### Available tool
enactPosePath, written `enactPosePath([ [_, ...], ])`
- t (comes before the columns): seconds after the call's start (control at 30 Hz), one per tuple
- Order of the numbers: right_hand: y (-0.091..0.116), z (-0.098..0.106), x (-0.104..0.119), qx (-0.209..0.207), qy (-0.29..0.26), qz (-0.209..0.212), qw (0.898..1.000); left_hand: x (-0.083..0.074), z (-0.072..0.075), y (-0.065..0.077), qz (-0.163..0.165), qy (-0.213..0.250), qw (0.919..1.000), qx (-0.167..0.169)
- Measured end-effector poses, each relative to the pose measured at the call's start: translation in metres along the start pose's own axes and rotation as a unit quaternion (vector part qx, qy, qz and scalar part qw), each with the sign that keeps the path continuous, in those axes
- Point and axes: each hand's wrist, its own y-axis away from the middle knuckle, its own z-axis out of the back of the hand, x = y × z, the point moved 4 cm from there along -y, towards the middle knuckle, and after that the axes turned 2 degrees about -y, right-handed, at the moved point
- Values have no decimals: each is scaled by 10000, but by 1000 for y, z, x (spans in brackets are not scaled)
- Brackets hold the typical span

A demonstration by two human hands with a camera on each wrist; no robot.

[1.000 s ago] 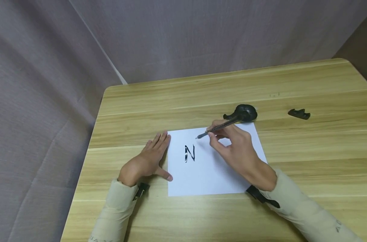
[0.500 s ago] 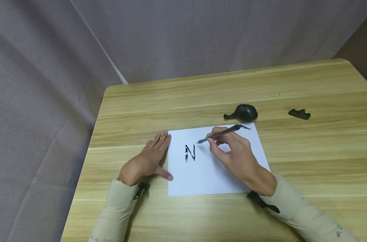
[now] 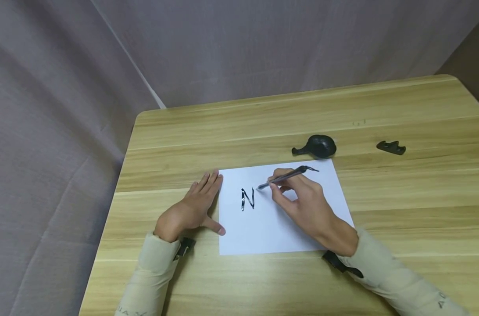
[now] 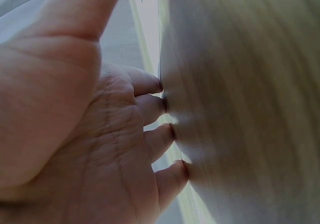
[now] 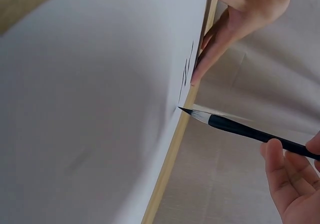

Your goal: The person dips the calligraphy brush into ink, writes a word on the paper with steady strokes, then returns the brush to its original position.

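Note:
My right hand (image 3: 302, 202) pinches a dark-handled calligraphy brush (image 3: 287, 175) between thumb and fingers. In the right wrist view the brush's white bristles (image 5: 201, 116) end in a black inked point, right at the paper's surface. A white sheet of paper (image 3: 279, 237) lies on the table, bearing a black letter N (image 3: 248, 199) left of the brush tip. Along the sheet's left edge my left hand (image 3: 192, 210) rests with fingers straight and thumb spread, its thumb tip on the paper. The left wrist view shows those fingertips (image 4: 175, 176) touching the wooden surface.
Just beyond the sheet's top edge stands a black ladle-shaped ink dish (image 3: 320, 147) with a short handle. Farther right lies a small black notched brush rest (image 3: 391, 148). The wooden table (image 3: 223, 136) meets a grey curtain (image 3: 263, 48) behind it.
My right hand has brought the brush from beside the ink dish down and left, its tip now at the top right of the N. The left hand has stayed in place.

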Motion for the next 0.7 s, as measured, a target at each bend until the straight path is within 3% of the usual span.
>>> enactPosePath([
  [0.7,11,8,8,398,129,-252,9988,-2,3,-1,-66,15,10000,-23],
])
